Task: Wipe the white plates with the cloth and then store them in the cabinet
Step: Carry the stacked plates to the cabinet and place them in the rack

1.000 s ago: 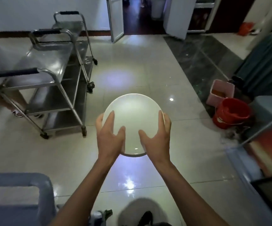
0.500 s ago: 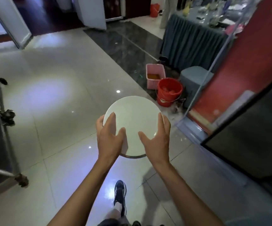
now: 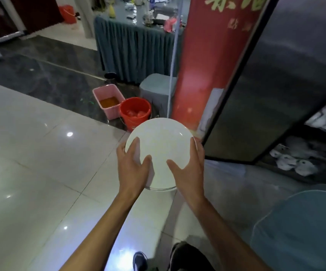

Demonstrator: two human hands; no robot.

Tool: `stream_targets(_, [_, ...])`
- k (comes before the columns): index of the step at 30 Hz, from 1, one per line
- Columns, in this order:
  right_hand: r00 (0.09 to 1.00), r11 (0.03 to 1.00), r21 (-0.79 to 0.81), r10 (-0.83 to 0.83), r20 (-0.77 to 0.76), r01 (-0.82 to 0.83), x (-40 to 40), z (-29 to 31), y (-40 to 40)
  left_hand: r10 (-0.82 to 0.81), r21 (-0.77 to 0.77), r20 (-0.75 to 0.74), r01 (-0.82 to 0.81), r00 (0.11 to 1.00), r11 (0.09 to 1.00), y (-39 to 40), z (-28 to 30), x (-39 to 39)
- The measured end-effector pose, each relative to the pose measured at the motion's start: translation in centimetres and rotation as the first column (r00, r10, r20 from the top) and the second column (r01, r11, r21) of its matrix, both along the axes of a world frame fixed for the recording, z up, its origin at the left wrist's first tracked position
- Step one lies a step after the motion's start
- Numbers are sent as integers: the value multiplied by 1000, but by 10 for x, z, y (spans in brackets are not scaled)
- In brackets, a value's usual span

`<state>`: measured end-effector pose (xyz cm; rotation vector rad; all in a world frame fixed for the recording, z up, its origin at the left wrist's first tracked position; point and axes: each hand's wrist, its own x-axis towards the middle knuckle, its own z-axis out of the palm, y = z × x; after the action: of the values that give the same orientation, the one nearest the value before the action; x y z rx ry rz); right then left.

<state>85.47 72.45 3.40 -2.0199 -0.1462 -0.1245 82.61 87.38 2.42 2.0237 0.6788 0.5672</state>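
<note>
- Head view: my left hand and right hand gripped the plate at its 8 and 4 o'clock edges, over the floor.
- Cabinet stood at 3 o'clock.
- Risk, I judged: rim striking the door, or slipping.
- Plate round, face up, no long axis.

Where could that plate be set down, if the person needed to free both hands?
The pale tiled floor left of the plate lies bare, up to the pink bin and red bucket. The cabinet shelves on the right look crowded with white dishes, and the draped table is cluttered.
</note>
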Motion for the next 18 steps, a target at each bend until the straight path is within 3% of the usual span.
stream_targets(8, [971,971,30,-239,16,239,79,3,-45,-208,56,-20,209,978,976,-41,-3,118])
stream_targets(14, [921,918,71,-389,-21,390,151,1,-105,-419,89,-16,419,908,904,-100,9,209])
stream_targets(18, [896,893,75,-443,-33,444,202,2,-151,-474,98,-31,474,880,875,-147,15,268])
